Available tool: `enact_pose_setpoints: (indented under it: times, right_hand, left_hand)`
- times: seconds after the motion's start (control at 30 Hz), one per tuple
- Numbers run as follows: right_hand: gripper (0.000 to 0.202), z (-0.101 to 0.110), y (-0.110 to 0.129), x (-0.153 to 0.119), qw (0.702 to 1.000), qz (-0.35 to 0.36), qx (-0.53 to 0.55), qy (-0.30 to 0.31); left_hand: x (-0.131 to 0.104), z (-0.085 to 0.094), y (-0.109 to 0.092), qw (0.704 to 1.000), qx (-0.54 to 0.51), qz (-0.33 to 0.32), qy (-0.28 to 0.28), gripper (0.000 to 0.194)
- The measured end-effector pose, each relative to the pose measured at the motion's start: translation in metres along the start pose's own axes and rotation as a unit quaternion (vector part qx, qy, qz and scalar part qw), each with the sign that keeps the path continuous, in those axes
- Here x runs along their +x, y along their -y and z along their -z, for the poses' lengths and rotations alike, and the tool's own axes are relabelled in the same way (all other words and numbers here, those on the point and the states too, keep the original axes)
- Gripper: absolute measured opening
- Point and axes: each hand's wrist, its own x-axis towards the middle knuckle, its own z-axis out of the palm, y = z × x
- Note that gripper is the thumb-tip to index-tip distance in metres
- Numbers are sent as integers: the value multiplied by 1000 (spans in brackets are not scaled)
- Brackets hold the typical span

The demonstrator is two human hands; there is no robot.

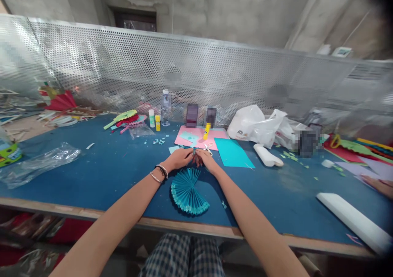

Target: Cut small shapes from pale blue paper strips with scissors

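Note:
My left hand (pixel 181 158), with bracelets at its wrist, and my right hand (pixel 205 159) meet above the blue tabletop. Their fingers are curled and close together. Whatever lies between the fingertips is small and mostly hidden; a speck of teal shows there. Just below them, nearer the table's front edge, a pleated teal paper fan (pixel 188 195) lies spread in a wide arc with a fringed, lighter rim. Beyond my hands are scissors (pixel 208 147) and a yellow glue stick (pixel 206 131) on a pink sheet (pixel 183 136). A flat turquoise sheet (pixel 233 153) lies to the right.
Finished-looking paper fans (pixel 129 119), a glue stick (pixel 157 123) and a water bottle (pixel 166 108) stand at back left. White plastic bags (pixel 256 123) and a white roll (pixel 267 156) are right. Another person's hand (pixel 378 185) is at far right. A perforated metal screen (pixel 196 72) closes the back.

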Motion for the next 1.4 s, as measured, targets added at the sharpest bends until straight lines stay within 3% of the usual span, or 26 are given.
enact_pose_setpoints:
  times: [0.67,0.97,1.13,1.4]
  right_hand:
    - [25,-1,-5,0,1000,-5,-19,14]
    - [25,-2,3,-4,999,-18,-45,2]
    - [25,-5,5,-6,997,-19,-72,-4]
    - [25,-8,11,-11,993,-7,-113,-23]
  left_hand:
    - [-5,0,-1,999,-12,20,35,24]
    - [-4,1,-3,997,-72,16,18,24]
    - [-3,1,-6,991,-135,15,7,55]
    - [2,-4,-5,983,-182,37,-7,55]
